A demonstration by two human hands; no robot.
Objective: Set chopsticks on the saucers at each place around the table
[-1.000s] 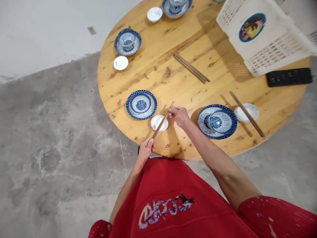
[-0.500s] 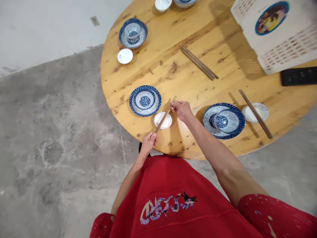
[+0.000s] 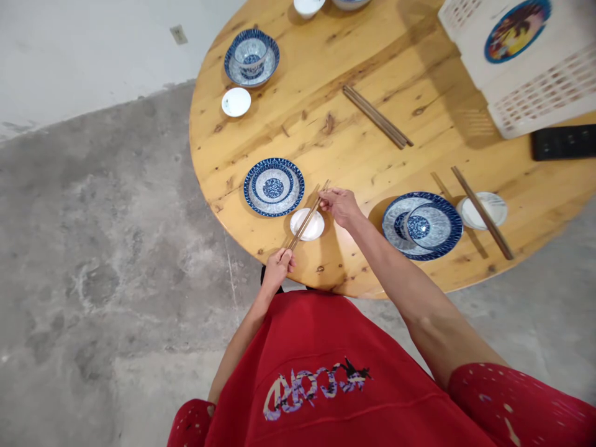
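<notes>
A pair of brown chopsticks lies slantwise across a small white bowl near the table's front edge. My left hand is closed round the chopsticks' near end. At their far end, my right hand pinches them between thumb and fingers. Just beyond and to the left sits a blue-patterned plate with a blue-and-white bowl on it. Right of my right arm stands another blue-rimmed plate with a glassy-looking patterned bowl on top.
More chopsticks lie mid-table on the round wooden table. Another pair rests over a white bowl at right. A white plastic basket and a black device are at the right. Further dishes stand at the far left.
The tips of the chopsticks have swung slightly left and the two sticks look a little more spread. Both hands keep their hold; the view has shifted slightly.
</notes>
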